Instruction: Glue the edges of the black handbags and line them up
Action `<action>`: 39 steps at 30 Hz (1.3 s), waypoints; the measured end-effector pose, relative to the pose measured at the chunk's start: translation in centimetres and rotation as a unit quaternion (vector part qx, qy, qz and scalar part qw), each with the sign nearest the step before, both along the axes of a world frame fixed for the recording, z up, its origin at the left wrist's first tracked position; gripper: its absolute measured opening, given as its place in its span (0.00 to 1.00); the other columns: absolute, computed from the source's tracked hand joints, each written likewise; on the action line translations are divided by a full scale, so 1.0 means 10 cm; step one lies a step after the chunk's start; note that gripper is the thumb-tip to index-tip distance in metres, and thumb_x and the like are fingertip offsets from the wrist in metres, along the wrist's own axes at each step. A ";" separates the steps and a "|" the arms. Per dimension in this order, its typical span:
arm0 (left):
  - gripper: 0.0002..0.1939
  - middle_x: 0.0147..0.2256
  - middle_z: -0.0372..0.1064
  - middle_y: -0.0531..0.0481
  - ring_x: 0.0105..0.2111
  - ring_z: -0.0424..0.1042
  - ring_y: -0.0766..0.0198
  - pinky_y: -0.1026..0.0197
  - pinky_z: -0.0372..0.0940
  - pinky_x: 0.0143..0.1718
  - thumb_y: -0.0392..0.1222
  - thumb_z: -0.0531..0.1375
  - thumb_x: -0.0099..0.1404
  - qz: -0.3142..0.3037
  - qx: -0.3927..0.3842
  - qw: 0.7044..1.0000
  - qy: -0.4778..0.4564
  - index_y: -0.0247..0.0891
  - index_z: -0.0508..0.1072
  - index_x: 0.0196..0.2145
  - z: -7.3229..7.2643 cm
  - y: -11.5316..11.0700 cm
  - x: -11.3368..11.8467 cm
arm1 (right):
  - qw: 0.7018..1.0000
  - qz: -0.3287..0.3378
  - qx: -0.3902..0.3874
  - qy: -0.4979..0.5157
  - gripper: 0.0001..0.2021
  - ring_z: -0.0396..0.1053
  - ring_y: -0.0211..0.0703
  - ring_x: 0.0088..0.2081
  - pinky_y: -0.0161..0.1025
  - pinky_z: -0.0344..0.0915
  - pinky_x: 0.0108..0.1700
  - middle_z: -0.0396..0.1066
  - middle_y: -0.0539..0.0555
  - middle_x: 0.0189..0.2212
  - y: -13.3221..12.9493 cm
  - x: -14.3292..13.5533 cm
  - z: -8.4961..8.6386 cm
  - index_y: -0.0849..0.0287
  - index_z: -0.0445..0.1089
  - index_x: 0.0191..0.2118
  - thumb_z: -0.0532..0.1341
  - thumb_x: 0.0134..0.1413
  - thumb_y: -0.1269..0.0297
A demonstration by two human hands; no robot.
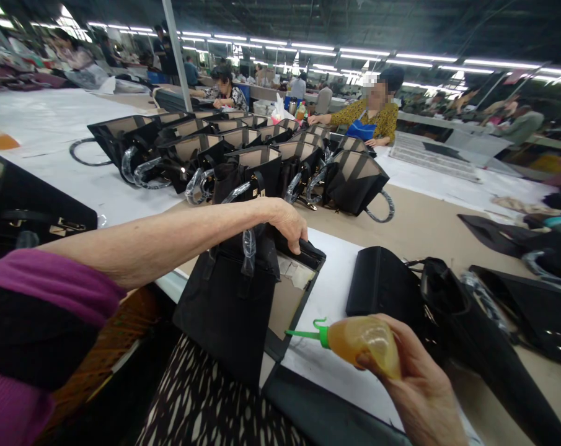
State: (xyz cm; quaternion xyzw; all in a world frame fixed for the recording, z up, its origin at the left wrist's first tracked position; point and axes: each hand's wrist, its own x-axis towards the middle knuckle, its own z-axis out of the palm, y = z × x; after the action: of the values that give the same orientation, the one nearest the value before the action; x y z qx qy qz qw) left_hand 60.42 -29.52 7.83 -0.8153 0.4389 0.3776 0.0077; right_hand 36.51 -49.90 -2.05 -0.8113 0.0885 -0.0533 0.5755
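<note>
A black handbag (229,310) lies tilted at the table's front edge, its side panel open on a beige lining (284,303) with a pale torn patch near the top. My left hand (287,223) reaches across and grips the bag's upper edge, fingers closed on it. In my right hand (415,371) is a squeeze bottle (364,344) of amber liquid, held sideways. Its green nozzle (303,334) points left, with the tip at the lining's lower right edge. Plastic-wrapped handles hang over the bag's front.
Rows of black handbags (256,164) stand across the table's middle. More black bag pieces (387,285) lie to the right, another bag (29,204) at left. Beyond the rows sits a person in a yellow patterned top (385,118). An orange basket (122,347) is below left.
</note>
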 end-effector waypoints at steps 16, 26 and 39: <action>0.18 0.35 0.72 0.51 0.31 0.66 0.64 0.65 0.59 0.31 0.45 0.56 0.56 -0.019 -0.015 0.996 -0.084 0.40 0.72 0.44 0.39 0.14 -0.22 | 0.971 -0.008 0.215 0.103 0.24 0.68 0.47 0.30 0.36 0.67 0.25 0.71 0.54 0.32 0.20 -0.07 0.12 0.58 0.65 0.43 0.69 0.39 0.56; 0.10 0.27 0.69 0.51 0.29 0.67 0.62 0.63 0.56 0.29 0.39 0.57 0.56 0.072 -0.024 0.936 -0.344 0.38 0.72 0.37 1.05 0.46 -0.63 | 0.970 -0.024 0.241 -0.013 0.22 0.68 0.53 0.42 0.44 0.70 0.39 0.69 0.55 0.42 0.22 0.37 0.20 0.56 0.62 0.47 0.66 0.47 0.57; 0.08 0.33 0.71 0.46 0.33 0.72 0.55 0.59 0.65 0.30 0.38 0.55 0.59 0.132 -0.075 0.901 -0.406 0.38 0.66 0.38 0.31 0.82 -0.81 | 0.990 -0.008 0.104 -0.093 0.24 0.66 0.51 0.39 0.45 0.68 0.39 0.67 0.53 0.39 0.57 0.91 -0.12 0.56 0.61 0.46 0.66 0.44 0.53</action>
State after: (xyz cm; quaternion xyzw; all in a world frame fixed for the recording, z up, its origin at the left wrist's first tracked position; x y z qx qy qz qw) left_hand 52.30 -21.32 10.95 -0.9466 0.3130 -0.0225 0.0735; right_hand 45.65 -44.21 -3.30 -0.7378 0.0464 -0.1235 0.6620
